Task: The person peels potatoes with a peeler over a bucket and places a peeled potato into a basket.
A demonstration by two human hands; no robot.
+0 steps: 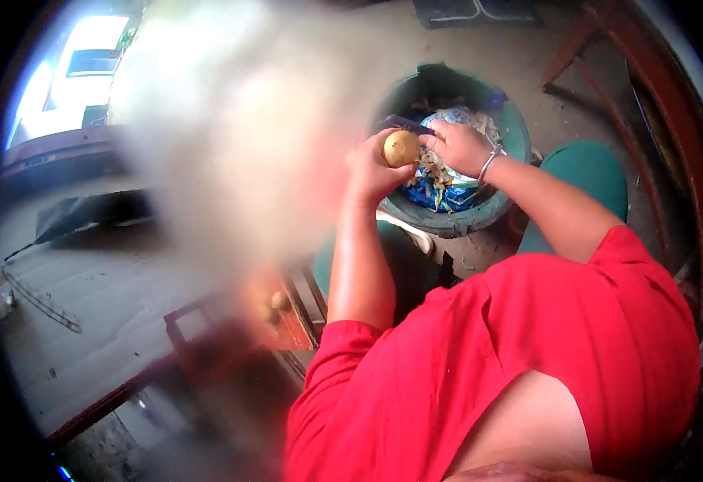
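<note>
My left hand [375,171] is closed around a round yellowish potato [401,149], with the thumb along its lower side. Closed on a slim dark tool [406,124], my right hand [461,150] is close to the potato's right side. The tool reaches left across the potato's upper edge; whether it is a peeler or a knife I cannot tell. Both hands are above a dark green bin [514,132] holding peelings [438,167] and blue-and-white plastic wrapping [440,194].
A whitish blur hides much of the left and upper middle. On an orange-red surface [287,328] at lower centre lie roundish things [279,300], perhaps potatoes. A wooden frame [673,120] stands at the right. At the left is a pale surface [86,309].
</note>
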